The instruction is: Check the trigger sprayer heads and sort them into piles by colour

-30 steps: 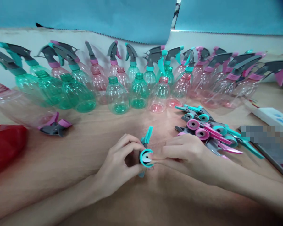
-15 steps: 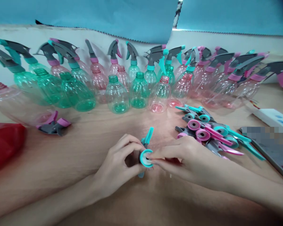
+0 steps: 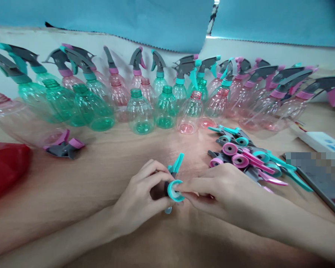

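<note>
My left hand (image 3: 145, 190) is wrapped around a grey and teal trigger spray head (image 3: 175, 190), whose round collar faces up toward me. The teal trigger (image 3: 178, 163) sticks out above the fingers, and the nozzle end shows below them. My right hand (image 3: 220, 186) is closed at the collar, with fingertips at its rim and partly inside the opening. Those fingers cover much of the white inside, so I cannot see whether anything small is between them. A pile of pink and teal spray heads (image 3: 241, 160) lies just beyond my right hand.
Open-necked bottles, green (image 3: 165, 108) and pink (image 3: 188, 115), stand ahead, with capped spray bottles (image 3: 159, 76) behind. One spray head (image 3: 64, 147) and a red bag (image 3: 8, 167) lie left. A dark flat device (image 3: 318, 182) and white box (image 3: 324, 143) sit right.
The spray head's collar has tipped slightly and shifted a little down. My right fingertips have moved further over its opening. The view has shifted slightly.
</note>
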Demonstrator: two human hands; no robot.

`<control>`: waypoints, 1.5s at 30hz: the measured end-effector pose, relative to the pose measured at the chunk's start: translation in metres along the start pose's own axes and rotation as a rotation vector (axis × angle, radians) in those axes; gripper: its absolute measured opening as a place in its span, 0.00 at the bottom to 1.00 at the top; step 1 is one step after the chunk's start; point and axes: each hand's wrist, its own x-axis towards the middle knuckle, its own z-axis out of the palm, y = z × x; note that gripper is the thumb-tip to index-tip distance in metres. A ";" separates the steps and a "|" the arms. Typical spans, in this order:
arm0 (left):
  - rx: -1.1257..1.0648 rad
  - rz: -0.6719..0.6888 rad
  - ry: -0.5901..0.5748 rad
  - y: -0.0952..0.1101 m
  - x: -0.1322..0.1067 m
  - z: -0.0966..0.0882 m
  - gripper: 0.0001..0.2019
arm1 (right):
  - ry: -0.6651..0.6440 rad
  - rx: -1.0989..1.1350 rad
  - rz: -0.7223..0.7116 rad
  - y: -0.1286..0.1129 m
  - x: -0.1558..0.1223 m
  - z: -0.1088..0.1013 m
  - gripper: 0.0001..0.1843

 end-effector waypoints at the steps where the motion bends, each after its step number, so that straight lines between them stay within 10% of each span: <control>1: 0.000 0.008 0.001 0.000 0.000 0.000 0.11 | -0.005 -0.034 -0.003 0.000 0.000 0.000 0.09; 24: 0.203 0.107 0.141 0.003 -0.004 0.002 0.05 | 0.328 -0.145 0.114 -0.015 -0.004 0.029 0.14; 32: 0.261 0.070 0.171 0.003 -0.005 0.001 0.07 | 0.214 -0.103 0.082 -0.018 -0.005 0.014 0.11; 37: 0.288 0.251 0.129 0.005 -0.011 0.006 0.04 | 0.209 -0.100 0.017 -0.029 -0.004 0.015 0.31; 45: 0.205 0.400 0.012 0.023 -0.004 0.026 0.17 | 0.266 0.097 0.087 -0.019 -0.059 -0.002 0.10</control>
